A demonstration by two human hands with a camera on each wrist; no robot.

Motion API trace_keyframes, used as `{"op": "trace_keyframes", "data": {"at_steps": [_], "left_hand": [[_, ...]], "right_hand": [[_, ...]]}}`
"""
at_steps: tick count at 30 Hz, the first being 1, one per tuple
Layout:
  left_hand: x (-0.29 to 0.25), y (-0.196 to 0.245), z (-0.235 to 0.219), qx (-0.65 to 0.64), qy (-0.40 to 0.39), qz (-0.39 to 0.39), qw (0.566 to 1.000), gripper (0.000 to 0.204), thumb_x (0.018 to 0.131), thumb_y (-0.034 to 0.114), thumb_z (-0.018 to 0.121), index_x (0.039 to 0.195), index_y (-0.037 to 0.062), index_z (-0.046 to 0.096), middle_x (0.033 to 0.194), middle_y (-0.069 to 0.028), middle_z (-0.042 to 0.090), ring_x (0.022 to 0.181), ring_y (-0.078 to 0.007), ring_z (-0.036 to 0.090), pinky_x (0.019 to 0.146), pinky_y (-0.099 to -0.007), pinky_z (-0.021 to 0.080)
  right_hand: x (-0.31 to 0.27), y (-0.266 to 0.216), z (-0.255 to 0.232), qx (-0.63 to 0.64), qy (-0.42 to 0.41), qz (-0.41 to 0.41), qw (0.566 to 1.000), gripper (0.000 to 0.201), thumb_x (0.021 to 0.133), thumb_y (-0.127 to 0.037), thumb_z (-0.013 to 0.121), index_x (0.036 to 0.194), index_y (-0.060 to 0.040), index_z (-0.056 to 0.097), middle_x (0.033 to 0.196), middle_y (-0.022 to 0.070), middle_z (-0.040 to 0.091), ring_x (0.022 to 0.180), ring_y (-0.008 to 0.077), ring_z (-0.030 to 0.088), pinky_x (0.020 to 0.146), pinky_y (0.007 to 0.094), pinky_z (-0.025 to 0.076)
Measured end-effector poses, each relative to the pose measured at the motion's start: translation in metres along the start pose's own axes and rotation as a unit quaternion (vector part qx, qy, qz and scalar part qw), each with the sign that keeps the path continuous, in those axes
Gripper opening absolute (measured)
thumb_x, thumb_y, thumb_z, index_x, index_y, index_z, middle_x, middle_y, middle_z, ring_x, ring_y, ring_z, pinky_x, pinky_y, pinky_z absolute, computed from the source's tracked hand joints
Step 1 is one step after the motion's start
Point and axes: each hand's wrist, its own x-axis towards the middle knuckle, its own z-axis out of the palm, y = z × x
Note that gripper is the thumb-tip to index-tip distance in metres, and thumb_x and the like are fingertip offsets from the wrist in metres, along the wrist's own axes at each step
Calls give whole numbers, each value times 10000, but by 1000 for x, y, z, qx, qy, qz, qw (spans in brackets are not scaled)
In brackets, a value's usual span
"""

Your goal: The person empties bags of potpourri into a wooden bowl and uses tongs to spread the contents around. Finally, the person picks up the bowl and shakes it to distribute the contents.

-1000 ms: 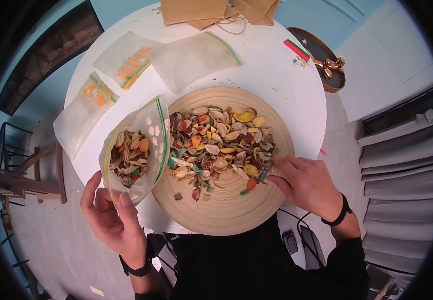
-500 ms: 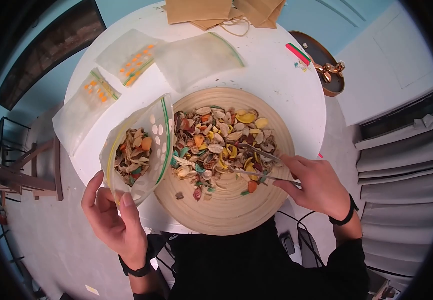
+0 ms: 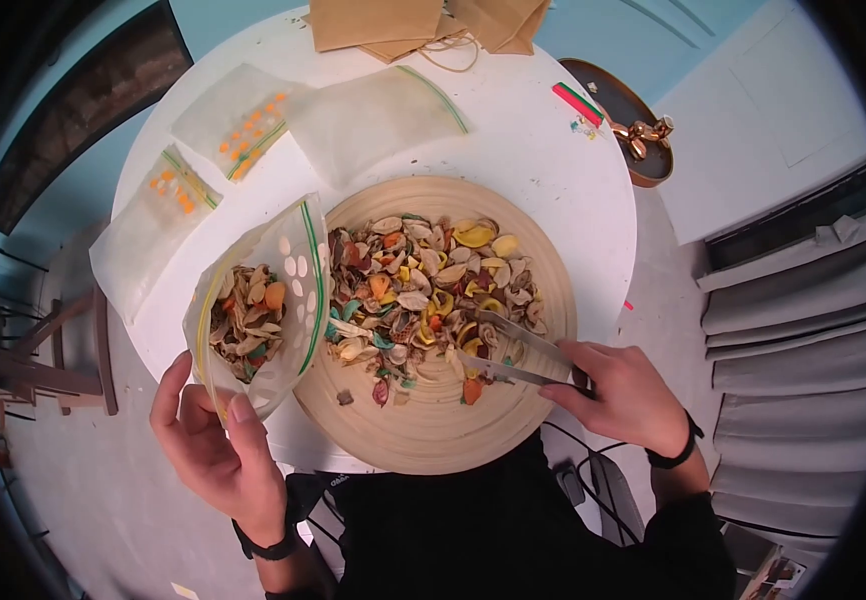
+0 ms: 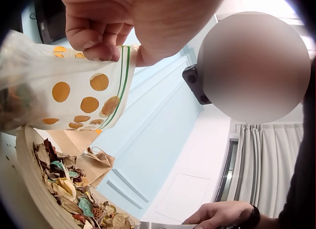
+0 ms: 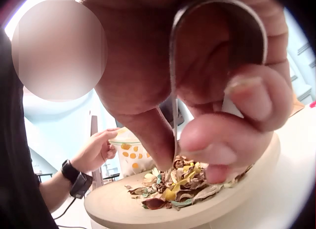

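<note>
My left hand (image 3: 221,440) pinches the rim of a clear zip bag (image 3: 299,300) with pale dots, at the round tray's left side. The bag gapes and holds a heap of potpourri; the dots look orange in the left wrist view. My right hand (image 3: 628,395) grips metal tongs (image 3: 545,350) between thumb and fingers, and the bend of the tongs shows in the right wrist view. Spread apart, the tong tips lie over the near right part of the potpourri (image 3: 413,295), a mix of dried petals and pods on a round wooden tray (image 3: 403,440).
Flat zip bags (image 3: 373,120) with green seals lie on the white table (image 3: 513,140), behind and left of the tray. Brown paper bags (image 3: 378,25) are at the far edge. A red and green strip (image 3: 578,103) lies at the right, near a dark round stand (image 3: 623,100).
The tongs, hidden against the potpourri at first, have come into view with spread arms. They have shifted toward the body and their gap has narrowed slightly. My left hand keeps its pinch on the bag.
</note>
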Motion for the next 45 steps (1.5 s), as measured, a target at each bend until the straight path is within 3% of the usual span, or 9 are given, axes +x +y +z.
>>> {"op": "trace_keyframes", "data": {"at_steps": [7,9,34,36,37,39,43,44,45], "left_hand": [[-1,-2,-1,14,2,-4,1000,497,966,55,600,1418,-46,422,870,-58,605,830,-107,579,794,-234,452],[-1,-11,-1,34,-4,71,997,462,998,105,591,1427,9,446,983,-44,634,738,-34,541,543,-161,371],[-1,-6,0,29,-5,62,998,467,999,117,602,1426,15,443,1030,-56,646,761,-47,563,552,-168,384],[-1,3,2,10,-1,-4,1000,509,964,63,614,1422,-43,420,902,-63,608,827,-102,576,782,-235,458],[-1,0,0,9,2,-5,1000,509,964,63,614,1422,-43,420,902,-63,608,827,-102,576,782,-235,458],[0,-12,-2,45,-24,79,996,476,993,73,583,1440,11,432,932,-37,623,709,-36,520,549,-168,365],[-2,-9,1,45,-18,56,997,471,988,47,580,1430,-14,429,875,-21,595,665,-33,475,548,-168,335],[-1,-3,1,8,-23,6,1000,514,906,-16,664,1385,-42,476,857,-22,558,755,-81,532,701,-216,454],[0,0,-1,19,-36,19,999,518,899,-17,670,1381,-39,481,845,-19,555,743,-76,528,688,-215,455]], "right_hand": [[25,-9,27,-56,65,-75,994,442,910,-307,724,1173,36,628,800,157,669,663,360,666,581,434,524],[25,-11,31,-60,81,-87,991,443,909,-305,724,1177,35,629,815,152,675,662,356,670,572,430,526],[9,6,27,-68,148,-111,980,323,880,-232,759,1114,-19,696,717,110,647,606,319,649,528,406,499],[9,2,19,-74,154,-105,980,331,873,-225,767,1120,-15,701,714,113,644,605,318,648,528,405,497],[9,0,16,-74,165,-106,978,334,867,-216,772,1122,-12,703,709,113,641,603,318,646,527,404,496],[9,-5,7,-75,175,-110,975,338,861,-207,777,1125,-8,705,705,114,638,600,319,644,526,403,494],[21,-29,-17,-92,182,-155,967,342,853,-191,782,1127,-8,692,712,107,634,596,317,638,523,402,487],[27,-39,-21,-92,189,-179,961,344,852,-189,782,1131,-10,688,714,105,632,593,317,635,522,402,485],[34,-52,-26,-94,180,-195,959,283,867,-207,763,1068,-22,688,746,79,638,628,286,650,533,394,494]]}}
